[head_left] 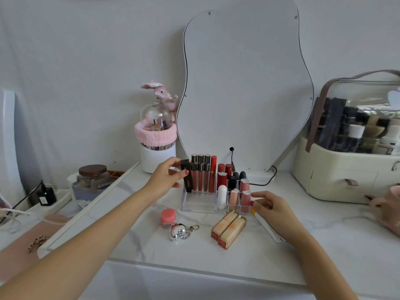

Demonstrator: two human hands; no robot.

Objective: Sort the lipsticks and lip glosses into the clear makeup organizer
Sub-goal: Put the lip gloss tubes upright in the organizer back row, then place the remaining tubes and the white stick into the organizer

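The clear makeup organizer (200, 205) stands on the marble tabletop before the mirror. Its back row holds several upright lip glosses (200, 173), and its right cells hold red, black, white and pink lipsticks (244, 197). My left hand (167, 177) grips a black-capped lip gloss (187, 177), which stands upright in the organizer's back left corner. My right hand (270, 207) rests against the organizer's right front corner, fingers apart, over a white and yellow tube (267, 226). Two peach lipsticks (228, 229) lie side by side in front of the organizer.
A small pink jar (168, 218) and a silver heart keychain (180, 231) lie front left. A wavy mirror (244, 87) leans on the wall. A cream cosmetics case (346, 172) sits right, a pink mug (389, 207) beside it, a brush holder (157, 146) back left.
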